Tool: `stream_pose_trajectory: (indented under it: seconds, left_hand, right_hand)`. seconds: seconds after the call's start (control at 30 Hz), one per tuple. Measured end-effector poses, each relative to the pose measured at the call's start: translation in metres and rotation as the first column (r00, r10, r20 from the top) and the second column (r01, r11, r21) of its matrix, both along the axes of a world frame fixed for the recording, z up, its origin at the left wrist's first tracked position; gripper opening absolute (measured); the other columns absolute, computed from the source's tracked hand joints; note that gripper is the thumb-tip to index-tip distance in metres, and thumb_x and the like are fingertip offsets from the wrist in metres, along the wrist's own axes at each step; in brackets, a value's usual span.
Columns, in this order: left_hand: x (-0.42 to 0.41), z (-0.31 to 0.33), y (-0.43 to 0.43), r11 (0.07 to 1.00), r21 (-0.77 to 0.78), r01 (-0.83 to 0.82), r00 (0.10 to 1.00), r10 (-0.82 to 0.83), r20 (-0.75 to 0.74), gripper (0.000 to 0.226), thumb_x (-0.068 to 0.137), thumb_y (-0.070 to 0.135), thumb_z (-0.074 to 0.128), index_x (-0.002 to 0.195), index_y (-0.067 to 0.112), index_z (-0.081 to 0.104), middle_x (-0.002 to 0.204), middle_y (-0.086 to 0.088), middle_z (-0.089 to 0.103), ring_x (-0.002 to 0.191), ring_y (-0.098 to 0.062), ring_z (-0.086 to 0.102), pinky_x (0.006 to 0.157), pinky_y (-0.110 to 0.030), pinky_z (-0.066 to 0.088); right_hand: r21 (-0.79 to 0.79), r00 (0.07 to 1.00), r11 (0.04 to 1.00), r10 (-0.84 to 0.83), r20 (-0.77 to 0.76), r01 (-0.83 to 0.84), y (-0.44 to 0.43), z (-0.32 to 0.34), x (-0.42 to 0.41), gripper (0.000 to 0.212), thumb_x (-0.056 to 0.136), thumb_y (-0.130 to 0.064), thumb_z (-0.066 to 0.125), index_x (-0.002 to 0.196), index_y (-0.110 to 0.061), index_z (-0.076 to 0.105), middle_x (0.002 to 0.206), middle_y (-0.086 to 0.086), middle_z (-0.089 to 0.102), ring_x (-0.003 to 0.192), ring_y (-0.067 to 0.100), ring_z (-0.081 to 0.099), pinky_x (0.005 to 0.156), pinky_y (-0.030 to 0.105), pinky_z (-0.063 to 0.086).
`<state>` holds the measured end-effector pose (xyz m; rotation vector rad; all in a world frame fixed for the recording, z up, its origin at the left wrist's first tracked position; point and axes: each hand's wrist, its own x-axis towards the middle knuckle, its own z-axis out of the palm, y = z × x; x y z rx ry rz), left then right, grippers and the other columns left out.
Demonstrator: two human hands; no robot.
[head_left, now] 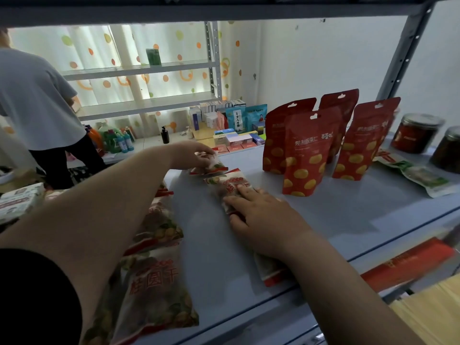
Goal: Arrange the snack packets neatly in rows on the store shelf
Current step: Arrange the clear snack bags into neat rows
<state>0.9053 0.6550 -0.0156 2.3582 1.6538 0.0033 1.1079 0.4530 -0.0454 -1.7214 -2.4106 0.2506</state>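
Several white-and-red snack packets lie flat on the pale blue shelf (pixel 336 220). My left hand (pixel 196 151) reaches to the back of the shelf and grips a far packet (pixel 214 165) at its top. My right hand (pixel 263 217) presses flat on a middle packet (pixel 232 183) just in front of it; another packet (pixel 268 270) pokes out under my right wrist. More such packets run in a row at the left under my left forearm, the nearest one (pixel 154 295) at the front edge.
Several red stand-up pouches (pixel 308 155) stand at the back right, with two jars (pixel 415 133) and a green-white packet (pixel 420 176) beyond. Red and yellow goods (pixel 408 267) fill the lower shelf. A person in a grey shirt (pixel 32 100) stands at far left by other shelving.
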Motion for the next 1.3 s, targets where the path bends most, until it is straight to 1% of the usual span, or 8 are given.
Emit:
stream_pose_trajectory:
  seconds: [0.13,0.37,0.7,0.93,1.03,1.1,1.2,1.3]
  left_hand:
    - [0.018,-0.005,-0.002,0.995,0.075,0.063,0.996,-0.058,-0.074,0.049,0.098,0.043,0.05,0.145,0.031,0.045,0.147,-0.004,0.047,0.129,-0.023,0.045,0.11,-0.042,0.034]
    - [0.032,-0.011,-0.003,0.983,0.167,0.075,0.995,-0.064,-0.071,0.048,0.099,0.044,0.047,0.145,0.03,0.045,0.149,-0.004,0.044,0.134,-0.024,0.041,0.109,-0.039,0.031]
    - [0.045,-0.011,0.009,0.992,0.115,0.054,0.994,-0.043,-0.096,0.049,0.102,0.04,0.04,0.149,0.026,0.038,0.148,-0.01,0.044,0.132,-0.028,0.042,0.107,-0.041,0.034]
    - [0.046,-0.009,0.006,0.988,0.139,0.062,0.998,-0.065,0.02,0.043,0.102,0.032,0.045,0.145,0.025,0.045,0.146,-0.006,0.047,0.131,-0.025,0.044,0.107,-0.037,0.034]
    - [0.042,-0.001,-0.002,0.956,0.248,0.158,0.98,-0.182,0.076,0.038,0.1,0.032,0.051,0.137,0.027,0.054,0.138,-0.007,0.054,0.124,-0.025,0.051,0.106,-0.039,0.04]
    - [0.041,0.006,-0.014,0.912,0.313,0.265,0.953,-0.298,0.061,0.037,0.095,0.042,0.057,0.13,0.032,0.061,0.13,-0.002,0.06,0.117,-0.02,0.053,0.103,-0.039,0.042]
    - [0.042,0.013,-0.037,0.874,0.273,0.403,0.907,-0.421,0.01,0.049,0.084,0.066,0.049,0.124,0.042,0.063,0.122,0.006,0.062,0.112,-0.015,0.051,0.098,-0.037,0.042]
    - [0.043,0.011,-0.055,0.838,0.192,0.511,0.856,-0.517,-0.022,0.043,0.086,0.063,0.056,0.124,0.043,0.064,0.123,0.006,0.06,0.112,-0.011,0.051,0.097,-0.038,0.045]
  right_hand:
    - [-0.031,1.0,1.0,0.005,0.014,-0.005,0.002,0.002,0.001,0.051,0.1,-0.048,0.028,0.151,-0.04,0.026,0.164,-0.001,0.015,0.148,0.028,0.017,0.115,0.05,0.026]
    - [-0.033,0.999,0.999,0.013,0.037,-0.011,0.006,0.003,0.003,0.052,0.1,-0.049,0.028,0.152,-0.04,0.025,0.164,-0.001,0.015,0.148,0.028,0.018,0.114,0.05,0.028]
    - [-0.086,0.996,0.996,0.006,0.09,0.001,0.022,0.008,0.009,0.056,0.101,-0.046,0.031,0.155,-0.036,0.017,0.165,0.002,0.009,0.15,0.032,0.011,0.117,0.049,0.022]
    - [-0.033,0.998,0.999,0.007,0.055,-0.005,0.022,0.01,0.011,0.057,0.101,-0.054,0.03,0.155,-0.038,0.018,0.165,0.0,0.013,0.15,0.03,0.013,0.116,0.049,0.023]
    - [0.064,0.999,0.998,0.004,-0.039,-0.002,0.003,0.021,0.018,0.061,0.098,-0.061,0.031,0.154,-0.038,0.021,0.162,-0.006,0.019,0.149,0.024,0.015,0.116,0.044,0.023]
    - [0.085,0.998,0.996,-0.025,-0.065,0.031,-0.014,0.023,0.028,0.063,0.095,-0.065,0.034,0.151,-0.039,0.026,0.159,-0.009,0.023,0.145,0.017,0.021,0.112,0.038,0.028]
    - [0.072,0.991,0.989,-0.125,-0.04,0.128,-0.034,0.014,0.043,0.067,0.087,-0.074,0.037,0.146,-0.042,0.032,0.15,-0.01,0.031,0.134,0.013,0.031,0.103,0.032,0.037]
    - [0.051,0.982,0.984,-0.165,-0.095,0.171,-0.045,0.003,0.047,0.067,0.086,-0.075,0.037,0.144,-0.043,0.035,0.145,-0.012,0.037,0.127,0.01,0.036,0.099,0.028,0.041]
